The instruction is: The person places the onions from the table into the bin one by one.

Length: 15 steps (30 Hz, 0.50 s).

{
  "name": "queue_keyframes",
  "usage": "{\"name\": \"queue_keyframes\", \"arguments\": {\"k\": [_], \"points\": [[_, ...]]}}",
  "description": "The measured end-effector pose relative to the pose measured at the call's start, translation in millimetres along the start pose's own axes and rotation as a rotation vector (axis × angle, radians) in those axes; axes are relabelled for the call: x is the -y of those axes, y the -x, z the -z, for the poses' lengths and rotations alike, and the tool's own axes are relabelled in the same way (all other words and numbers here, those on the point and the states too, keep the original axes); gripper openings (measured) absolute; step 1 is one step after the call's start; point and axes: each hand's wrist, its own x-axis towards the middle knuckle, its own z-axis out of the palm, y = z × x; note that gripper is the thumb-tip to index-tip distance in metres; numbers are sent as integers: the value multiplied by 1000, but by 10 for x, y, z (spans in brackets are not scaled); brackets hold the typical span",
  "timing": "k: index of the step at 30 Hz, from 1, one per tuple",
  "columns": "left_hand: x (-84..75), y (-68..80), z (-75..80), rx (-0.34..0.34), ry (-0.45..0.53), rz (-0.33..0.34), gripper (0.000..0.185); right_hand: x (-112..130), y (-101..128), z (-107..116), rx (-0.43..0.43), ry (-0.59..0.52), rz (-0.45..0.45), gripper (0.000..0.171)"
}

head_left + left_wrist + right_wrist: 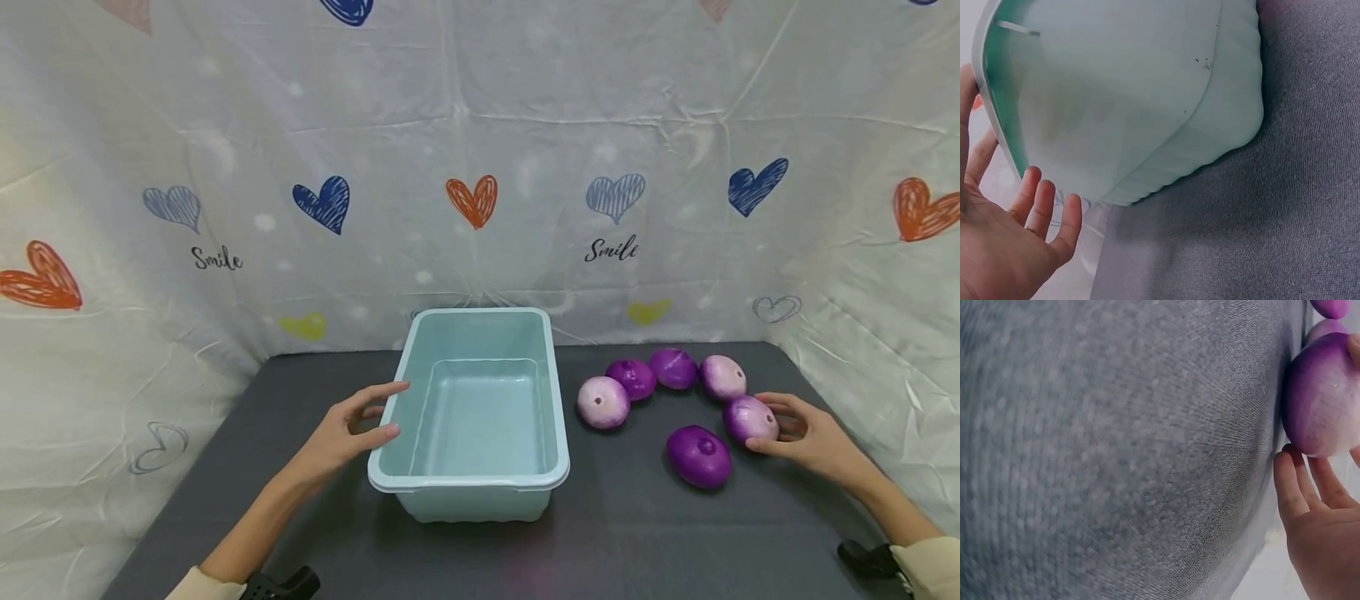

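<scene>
Head view softly, evenly lit; faint shadow beneath tub [472, 505]; right-wrist cloth [1085, 444] blurred.

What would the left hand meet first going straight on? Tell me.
The light blue bin, likely at its left rim; whether the left hand already touches it is hard to tell.

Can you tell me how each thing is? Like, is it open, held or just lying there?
Pale blue bin: upright, open, no onions inside
Left hand: at the bin's left rim, fingers relaxed
Right hand: holding an onion
Held onion: whole, gripped
Front dark onion: whole, lying unheld
Four back onions: whole, lying unheld
Heart-print curtain: hanging, wrinkled
</scene>
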Motion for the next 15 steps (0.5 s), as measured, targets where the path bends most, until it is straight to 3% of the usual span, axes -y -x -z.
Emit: {"name": "queue_keyframes", "arguments": {"k": [7,15], "points": [[-18,-13,28,-30,-43,14,52,-9,-11,8,-15,13,-5,62],[-9,-20,54,-33,-74,-35,49,-48,39,109,-45,-43,-25,60]]}}
